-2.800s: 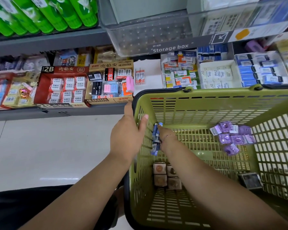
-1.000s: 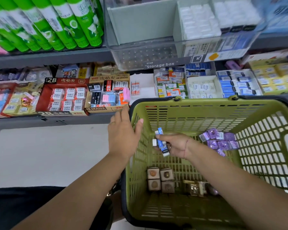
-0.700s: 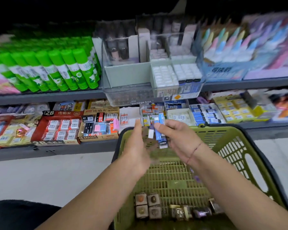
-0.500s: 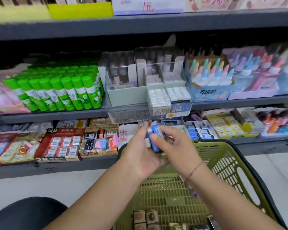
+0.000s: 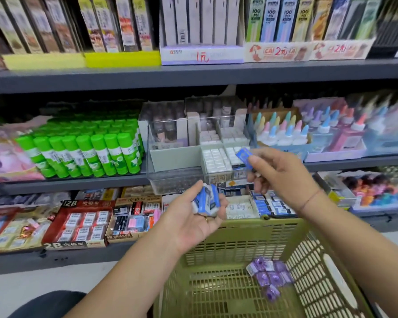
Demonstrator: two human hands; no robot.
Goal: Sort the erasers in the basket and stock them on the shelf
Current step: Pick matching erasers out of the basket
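My left hand [image 5: 189, 220] is palm up above the green basket [image 5: 244, 235] and holds a small bunch of blue-sleeved white erasers [image 5: 206, 199]. My right hand [image 5: 278, 177] is raised in front of the clear storage box [image 5: 170, 177] on the middle shelf and pinches one blue-sleeved eraser [image 5: 244, 156]. That box holds rows of white erasers [image 5: 215, 160] in its right compartments. Purple-wrapped erasers [image 5: 268, 275] lie in a cluster inside the basket.
The lower shelf carries a red 2B eraser box [image 5: 78, 222], a 4B eraser box [image 5: 133, 220] and trays of blue-sleeved erasers [image 5: 271, 204]. Green glue sticks [image 5: 87, 152] stand left of the clear box, pastel glue bottles [image 5: 283, 131] to its right. Pale floor [image 5: 32, 288] lies at the lower left.
My right hand lifted blue erasers out of the basket. My left hand left the basket rim and took most of them, and my right hand moved up to the clear box with one. The view tilted up.
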